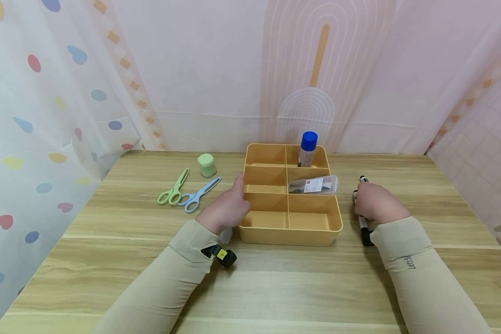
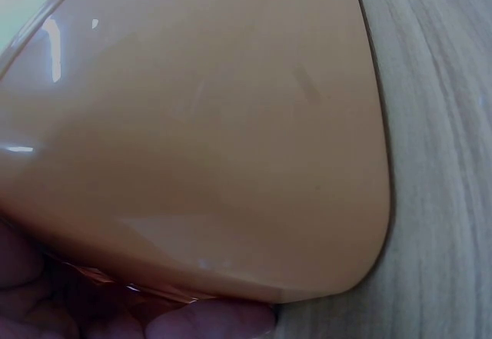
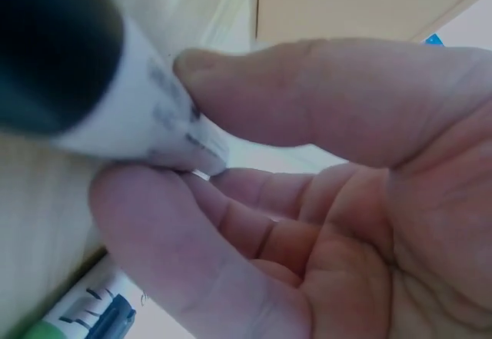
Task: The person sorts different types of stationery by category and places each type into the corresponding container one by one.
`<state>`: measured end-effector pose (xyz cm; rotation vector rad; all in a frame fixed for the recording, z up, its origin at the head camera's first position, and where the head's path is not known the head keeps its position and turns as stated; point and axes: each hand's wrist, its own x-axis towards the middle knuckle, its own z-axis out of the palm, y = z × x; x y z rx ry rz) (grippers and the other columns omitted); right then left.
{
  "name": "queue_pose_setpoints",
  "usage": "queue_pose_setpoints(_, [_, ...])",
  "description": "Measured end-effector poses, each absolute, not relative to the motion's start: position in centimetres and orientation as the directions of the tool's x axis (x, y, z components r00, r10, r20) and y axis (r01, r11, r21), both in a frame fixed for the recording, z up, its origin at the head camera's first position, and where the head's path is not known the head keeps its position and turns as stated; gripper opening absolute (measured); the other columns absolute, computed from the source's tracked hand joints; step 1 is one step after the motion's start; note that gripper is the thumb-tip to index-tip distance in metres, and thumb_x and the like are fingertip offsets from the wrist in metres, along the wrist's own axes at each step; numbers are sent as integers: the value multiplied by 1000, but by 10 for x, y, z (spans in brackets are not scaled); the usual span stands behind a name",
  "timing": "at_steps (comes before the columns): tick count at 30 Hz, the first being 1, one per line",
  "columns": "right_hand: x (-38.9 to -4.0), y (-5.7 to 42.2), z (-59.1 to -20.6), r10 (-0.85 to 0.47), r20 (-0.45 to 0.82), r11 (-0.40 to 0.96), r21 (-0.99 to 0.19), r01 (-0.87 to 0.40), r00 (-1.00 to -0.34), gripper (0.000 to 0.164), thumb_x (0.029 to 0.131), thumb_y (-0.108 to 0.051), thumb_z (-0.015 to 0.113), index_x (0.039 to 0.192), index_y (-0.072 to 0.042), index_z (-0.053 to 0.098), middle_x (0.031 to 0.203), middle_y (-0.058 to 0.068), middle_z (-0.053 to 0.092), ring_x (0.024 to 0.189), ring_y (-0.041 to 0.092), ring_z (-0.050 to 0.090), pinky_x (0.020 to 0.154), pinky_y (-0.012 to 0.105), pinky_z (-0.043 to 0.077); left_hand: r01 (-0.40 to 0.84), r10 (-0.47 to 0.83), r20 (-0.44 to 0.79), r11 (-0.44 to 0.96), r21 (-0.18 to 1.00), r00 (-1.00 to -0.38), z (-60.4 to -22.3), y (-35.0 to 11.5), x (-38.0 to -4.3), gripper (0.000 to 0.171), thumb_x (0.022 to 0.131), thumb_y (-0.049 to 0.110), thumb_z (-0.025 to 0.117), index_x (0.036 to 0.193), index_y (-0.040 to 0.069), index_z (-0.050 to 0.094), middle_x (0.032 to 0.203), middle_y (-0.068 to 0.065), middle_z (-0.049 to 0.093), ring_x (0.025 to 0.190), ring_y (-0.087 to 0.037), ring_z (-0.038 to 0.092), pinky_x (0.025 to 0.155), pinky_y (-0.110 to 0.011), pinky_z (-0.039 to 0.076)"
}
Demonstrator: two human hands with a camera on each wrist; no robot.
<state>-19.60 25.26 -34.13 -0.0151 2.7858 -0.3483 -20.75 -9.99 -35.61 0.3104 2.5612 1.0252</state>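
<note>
In the head view a tan six-compartment organizer box stands mid-table. My left hand grips its left wall, the thumb over the rim; in the left wrist view, fingertips lie along the box's glossy side. To the right of the box, my right hand pinches a white marker with a black cap between thumb and fingers, close to the tabletop. A second marker, with a green end, lies beside it. A blue-capped glue stick stands in the back right compartment.
A clear plastic case with a white label lies tilted in the middle right compartment, jutting past the rim. Left of the box are green scissors, blue scissors and a small light-green pot. A patterned curtain hangs behind the table.
</note>
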Motion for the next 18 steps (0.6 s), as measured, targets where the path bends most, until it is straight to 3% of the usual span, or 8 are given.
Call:
queue_pose_setpoints(10, [-198,256,-339,-14,-275,956,-287,68,-961,48,87,0,62,130,18,47,99,28,65,82,35,63,72,44,54,64,334,-263,718,693,-905,-356,-99,-207,88,100,8,42,168,11,-12,160,-26,45,112,-35,60,89,-42,50])
queue_pose_setpoints(15, [-196,254,-334,-7,-231,948,-312,67,-973,53,93,-3,59,141,13,43,107,29,65,86,37,62,72,44,52,62,333,-265,720,692,-905,-356,-100,-208,89,99,8,43,168,10,-14,158,-27,47,107,-36,61,79,-39,50])
queue_pose_setpoints(18, [-194,253,-333,-14,-183,945,-325,47,-983,53,96,-6,59,143,12,42,108,30,65,86,37,62,72,45,53,66,332,-260,722,689,-907,-357,-101,-208,89,99,8,43,168,10,-13,157,-27,47,110,-35,61,85,-41,50])
